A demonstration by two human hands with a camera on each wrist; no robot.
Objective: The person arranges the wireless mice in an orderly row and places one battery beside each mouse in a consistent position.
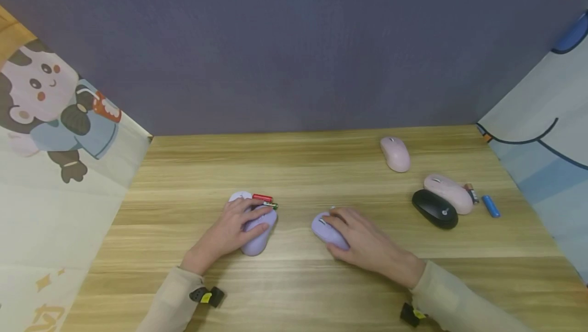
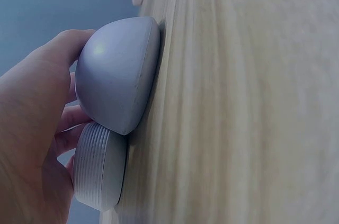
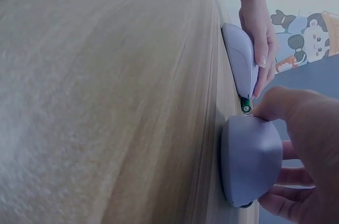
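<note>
My left hand [image 1: 229,227] lies over a lavender computer mouse [image 1: 254,243], thumb on its near side and fingers across its top. A whiter mouse [image 1: 239,196] sits against it, partly under the same hand; its ridged end [image 2: 90,166] shows in the left wrist view. Beside their far ends lie a red battery [image 1: 263,198] and a green battery [image 1: 274,205], the latter partly covered by fingers. With thumb and fingers on opposite sides, my right hand [image 1: 363,243] grips another lavender mouse [image 1: 328,232], which rests on the wooden table.
At the right of the table [image 1: 294,291] lie a black mouse [image 1: 434,209] and a pink mouse [image 1: 450,194] side by side. A dark battery [image 1: 471,193] and a blue battery [image 1: 491,206] are next to them. Farther back sits another pink mouse [image 1: 395,154]. A dark panel [image 1: 303,51] stands behind.
</note>
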